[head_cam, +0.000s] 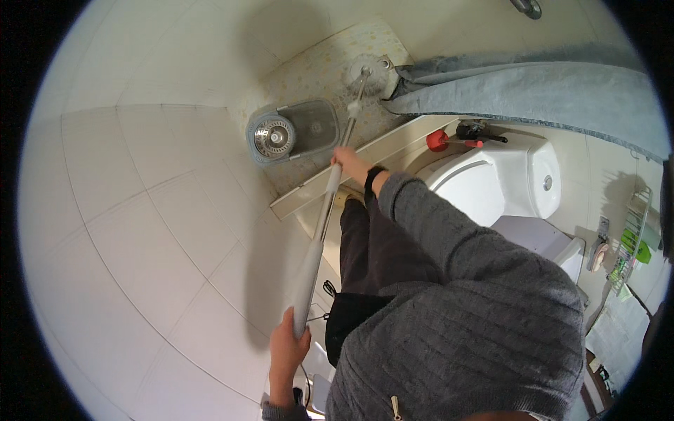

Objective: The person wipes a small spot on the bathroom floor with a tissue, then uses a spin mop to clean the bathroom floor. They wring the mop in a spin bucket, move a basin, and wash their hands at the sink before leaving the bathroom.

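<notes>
My left hand (289, 337) grips the white upper end of a long mop handle (317, 244) at the lower middle of the view. Farther along the metal shaft, my right hand (347, 160), with a black band at the wrist, is closed around it. The handle slants up to a round, pale mop head (367, 76), which rests on the patterned floor (337, 66) beside a round floor drain (386, 63). Left of the shaft stands a grey spin-mop bucket (318, 123) with a metal wringer basket (274, 137) in it.
A raised tiled ledge (368, 155) crosses the floor. Right of it stand a white toilet (474, 184) and a red plunger (437, 141). A grey-blue shower curtain (516, 89) hangs at upper right. Tiled wall (152, 210) fills the left; a wire rack (637, 237) is at right.
</notes>
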`<state>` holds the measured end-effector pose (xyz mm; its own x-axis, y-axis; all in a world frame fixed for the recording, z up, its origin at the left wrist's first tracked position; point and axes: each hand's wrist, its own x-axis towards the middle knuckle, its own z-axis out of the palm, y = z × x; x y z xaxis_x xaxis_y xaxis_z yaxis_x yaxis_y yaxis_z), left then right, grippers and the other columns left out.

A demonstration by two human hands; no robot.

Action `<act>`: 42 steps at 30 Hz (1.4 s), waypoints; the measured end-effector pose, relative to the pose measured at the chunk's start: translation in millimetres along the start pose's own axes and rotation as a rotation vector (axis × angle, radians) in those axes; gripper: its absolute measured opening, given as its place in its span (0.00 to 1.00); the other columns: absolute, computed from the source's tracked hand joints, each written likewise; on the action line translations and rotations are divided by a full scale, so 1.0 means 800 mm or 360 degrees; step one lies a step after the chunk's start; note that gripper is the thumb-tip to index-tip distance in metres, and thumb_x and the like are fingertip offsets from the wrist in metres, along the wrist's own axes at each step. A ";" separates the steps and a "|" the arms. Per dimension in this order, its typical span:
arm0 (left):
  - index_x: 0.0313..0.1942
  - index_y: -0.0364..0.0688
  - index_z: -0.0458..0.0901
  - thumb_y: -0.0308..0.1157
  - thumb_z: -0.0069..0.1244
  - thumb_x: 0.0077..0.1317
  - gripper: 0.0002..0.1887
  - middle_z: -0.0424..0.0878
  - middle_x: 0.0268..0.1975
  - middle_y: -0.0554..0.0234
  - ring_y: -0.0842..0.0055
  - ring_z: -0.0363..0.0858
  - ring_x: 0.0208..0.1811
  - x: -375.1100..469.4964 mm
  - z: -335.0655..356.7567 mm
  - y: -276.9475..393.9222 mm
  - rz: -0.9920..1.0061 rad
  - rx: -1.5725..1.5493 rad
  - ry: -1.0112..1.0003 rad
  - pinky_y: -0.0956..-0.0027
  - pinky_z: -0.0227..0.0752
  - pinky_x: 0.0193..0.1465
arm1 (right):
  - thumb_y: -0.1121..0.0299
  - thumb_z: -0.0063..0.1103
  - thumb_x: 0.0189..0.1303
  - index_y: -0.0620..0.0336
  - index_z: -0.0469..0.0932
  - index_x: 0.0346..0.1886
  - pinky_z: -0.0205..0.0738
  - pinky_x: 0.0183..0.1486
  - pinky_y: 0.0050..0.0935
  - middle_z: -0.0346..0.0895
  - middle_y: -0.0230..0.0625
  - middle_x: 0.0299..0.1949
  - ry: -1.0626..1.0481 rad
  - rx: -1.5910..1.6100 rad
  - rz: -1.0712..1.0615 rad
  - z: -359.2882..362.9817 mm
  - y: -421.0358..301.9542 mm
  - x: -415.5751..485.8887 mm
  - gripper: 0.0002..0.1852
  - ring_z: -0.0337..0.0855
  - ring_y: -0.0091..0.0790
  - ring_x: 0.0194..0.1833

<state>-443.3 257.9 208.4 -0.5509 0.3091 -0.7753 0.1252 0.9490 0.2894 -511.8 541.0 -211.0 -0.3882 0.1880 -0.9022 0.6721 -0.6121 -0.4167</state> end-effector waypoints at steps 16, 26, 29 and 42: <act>0.26 0.40 0.68 0.24 0.55 0.38 0.14 0.73 0.22 0.52 0.53 0.73 0.25 -0.300 -0.038 -0.074 -0.0872 0.0798 0.1247 0.56 0.64 0.27 | 0.72 0.46 0.54 0.64 0.65 0.29 0.75 0.35 0.38 0.70 0.40 0.22 -0.0367 0.0794 0.0800 0.109 -0.010 -0.340 0.05 0.76 0.42 0.29; 0.36 0.37 0.78 0.38 0.59 0.44 0.20 0.80 0.33 0.49 0.56 0.78 0.33 -0.485 -0.041 0.013 -0.1624 0.0640 0.0841 0.58 0.69 0.37 | 0.69 0.46 0.56 0.59 0.62 0.35 0.71 0.51 0.34 0.72 0.39 0.36 -0.1089 0.0227 0.1166 0.144 0.033 -0.490 0.07 0.78 0.37 0.43; 0.34 0.37 0.78 0.36 0.59 0.44 0.17 0.79 0.30 0.49 0.56 0.77 0.30 -0.476 -0.041 0.033 -0.1637 0.0699 0.0833 0.57 0.69 0.36 | 0.70 0.45 0.55 0.58 0.62 0.32 0.69 0.51 0.33 0.72 0.38 0.36 -0.1107 0.0157 0.1163 0.153 0.045 -0.469 0.05 0.77 0.35 0.44; 0.27 0.39 0.69 0.21 0.51 0.33 0.16 0.74 0.23 0.58 0.63 0.75 0.27 -0.365 0.005 0.005 -0.1333 0.0508 0.0996 0.64 0.68 0.31 | 0.57 0.47 0.58 0.65 0.74 0.37 0.69 0.39 0.35 0.73 0.41 0.40 -0.0917 -0.0418 0.1020 0.104 0.078 -0.284 0.18 0.71 0.38 0.42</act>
<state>-278.9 171.4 433.9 -0.8717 -0.4431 -0.2091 -0.3266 0.8437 -0.4260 -434.5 396.1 -22.5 -0.0980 -0.5865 -0.8040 0.9633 -0.2587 0.0712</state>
